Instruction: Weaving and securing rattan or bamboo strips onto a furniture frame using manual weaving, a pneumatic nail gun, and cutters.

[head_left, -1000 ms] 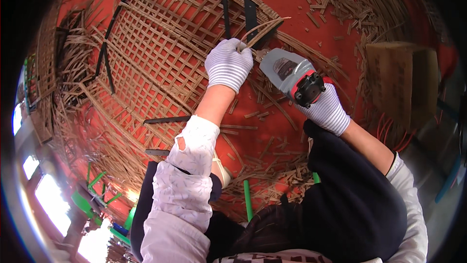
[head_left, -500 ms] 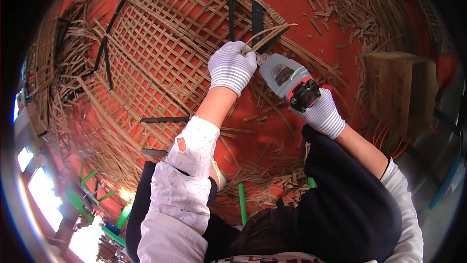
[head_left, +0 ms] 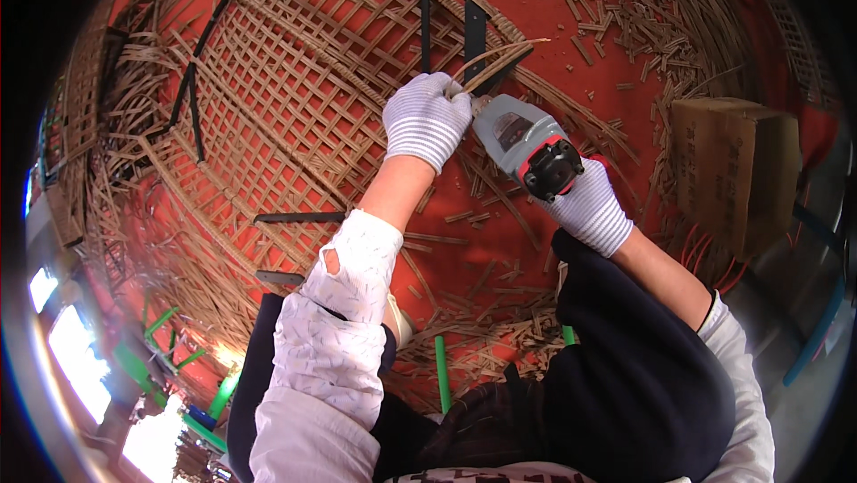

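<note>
My right hand, in a striped white-and-grey glove, is closed round the handle of a grey nail gun with a black cap and red trim. The tool's nose meets the edge of a woven rattan panel on a black frame. Right beside that nose is my left hand, gloved alike, with its fingers pinched on rattan strips. The strips' loose ends reach out to the upper right. My fingertips partly hide where the strips meet the frame.
Cut rattan scraps lie over the red floor covering. An open cardboard box stands at the right, near red hose. Bundles of long rattan strips lie at the upper right. Green metal bars are close to my legs.
The nail gun has shifted slightly left and tilted a little. My left hand keeps almost the same place on the rattan strips.
</note>
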A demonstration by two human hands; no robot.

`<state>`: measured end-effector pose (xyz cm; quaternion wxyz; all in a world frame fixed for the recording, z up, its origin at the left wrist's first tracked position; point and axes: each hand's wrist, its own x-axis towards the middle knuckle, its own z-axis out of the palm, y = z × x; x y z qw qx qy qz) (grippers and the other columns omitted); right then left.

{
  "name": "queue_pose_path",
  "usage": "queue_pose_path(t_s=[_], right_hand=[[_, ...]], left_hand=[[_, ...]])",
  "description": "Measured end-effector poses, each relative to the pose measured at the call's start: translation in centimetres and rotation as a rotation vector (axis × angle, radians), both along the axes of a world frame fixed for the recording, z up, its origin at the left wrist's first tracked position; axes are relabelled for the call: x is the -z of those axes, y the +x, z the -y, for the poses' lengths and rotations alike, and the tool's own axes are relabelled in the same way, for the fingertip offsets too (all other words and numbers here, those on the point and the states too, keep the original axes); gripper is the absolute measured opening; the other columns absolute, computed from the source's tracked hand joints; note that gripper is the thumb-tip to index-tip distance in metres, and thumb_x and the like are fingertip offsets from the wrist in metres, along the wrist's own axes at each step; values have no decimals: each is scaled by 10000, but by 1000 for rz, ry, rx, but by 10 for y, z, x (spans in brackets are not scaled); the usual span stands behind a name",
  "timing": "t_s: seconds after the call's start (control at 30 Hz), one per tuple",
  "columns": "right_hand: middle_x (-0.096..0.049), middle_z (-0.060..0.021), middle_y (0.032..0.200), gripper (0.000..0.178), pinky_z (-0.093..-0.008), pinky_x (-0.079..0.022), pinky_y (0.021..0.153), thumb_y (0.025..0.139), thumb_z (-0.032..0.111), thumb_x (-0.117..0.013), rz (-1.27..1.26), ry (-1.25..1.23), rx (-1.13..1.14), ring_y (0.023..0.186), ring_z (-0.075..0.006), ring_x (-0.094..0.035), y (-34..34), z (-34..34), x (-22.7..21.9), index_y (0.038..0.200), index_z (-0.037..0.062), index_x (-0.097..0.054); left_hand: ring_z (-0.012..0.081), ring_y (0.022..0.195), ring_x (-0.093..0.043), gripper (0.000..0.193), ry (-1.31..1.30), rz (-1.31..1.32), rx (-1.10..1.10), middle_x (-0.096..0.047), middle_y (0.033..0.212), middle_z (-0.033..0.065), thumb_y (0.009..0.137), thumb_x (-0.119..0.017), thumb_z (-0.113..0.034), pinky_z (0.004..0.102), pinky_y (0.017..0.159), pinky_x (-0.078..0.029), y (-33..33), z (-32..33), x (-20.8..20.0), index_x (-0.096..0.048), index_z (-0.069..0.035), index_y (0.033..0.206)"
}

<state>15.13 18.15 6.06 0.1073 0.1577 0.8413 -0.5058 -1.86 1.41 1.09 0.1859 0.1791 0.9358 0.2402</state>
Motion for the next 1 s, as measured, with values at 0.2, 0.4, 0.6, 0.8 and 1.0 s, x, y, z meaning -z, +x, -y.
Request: queue_pose_path(t_s=[0.2,0.4,0.6,0.8,1.0], right_hand=[[-710,-242,1004,469,-436,-566,823,859,199,-733,207,27,-21,969,-427,-680,-18,1,-17,1279,44,-595],[-705,-246,1014,388,-415,-565,836,861,170,-711,223,47,-16,978,-403,-690,-27,8,-34,1207,21,-617],[-715,-228,934,279,-396,-563,819,873,171,-688,282,118,6,924,-368,-707,-33,15,-36,1107,23,-654],[-717,-224,938,269,-416,-554,824,873,221,-684,257,211,11,944,-387,-697,-34,22,-29,1061,30,-666],[-717,-226,944,300,-413,-551,830,858,241,-706,264,228,-1,952,-386,-697,-33,17,-26,1057,19,-670]], left_hand=[[303,867,-714,259,41,120,-1,-735,918,138,799,-724,-300,377,818,-552,-5,4,0,-762,-80,928],[273,1046,-686,344,207,245,10,-720,1111,140,826,-736,-253,352,950,-521,10,43,20,-731,-91,1130],[340,1098,-646,401,373,210,1,-687,1158,151,870,-727,-192,378,972,-501,29,58,30,-665,-105,1256],[354,1078,-641,413,353,215,30,-679,1138,159,859,-739,-180,390,955,-500,28,59,28,-662,-106,1258],[334,1076,-647,405,391,230,5,-680,1137,156,855,-740,-174,376,948,-500,31,57,31,-667,-100,1247]])
